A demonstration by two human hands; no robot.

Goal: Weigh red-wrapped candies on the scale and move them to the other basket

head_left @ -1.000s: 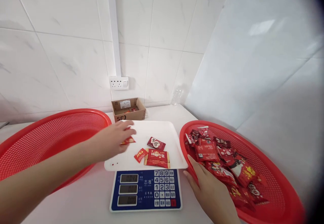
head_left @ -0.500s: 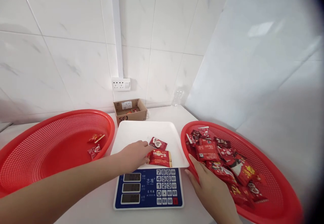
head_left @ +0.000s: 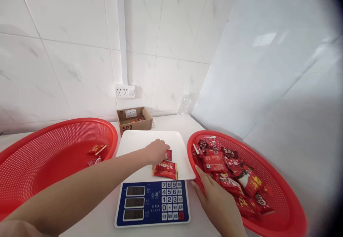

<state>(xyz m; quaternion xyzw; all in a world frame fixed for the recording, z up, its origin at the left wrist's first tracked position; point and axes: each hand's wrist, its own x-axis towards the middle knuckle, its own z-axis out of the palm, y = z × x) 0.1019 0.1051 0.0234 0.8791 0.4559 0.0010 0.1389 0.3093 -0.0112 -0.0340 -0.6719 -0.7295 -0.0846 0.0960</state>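
Since half a second ago the left hand [head_left: 157,151] has slid from the near edge of the white tray [head_left: 139,140] toward its middle. It now lies over a dark red packet [head_left: 168,154]. Its fingers are bent down and close together on the packet's left part, but I cannot tell whether they grip it or only touch it.

Only the right part of the packet shows - a glossy, deep red wrapper with a paler print, lying flat on the tray. Just in front of it lie two larger red packets [head_left: 165,169] with gold ends and pale lettering, one partly on the other at the tray's near edge. The tray sits on a blue-faced scale [head_left: 152,203] on the bench.

The right hand [head_left: 217,201] rests palm down on the near rim of the right red basket [head_left: 284,197], fingers straight and side by side, holding nothing. Its fingertips lie beside the heap of red packets [head_left: 233,169] that fills the basket's left half.

The left red basket [head_left: 40,158] holds two small packets [head_left: 95,149] near its right wall - well apart from both hands.
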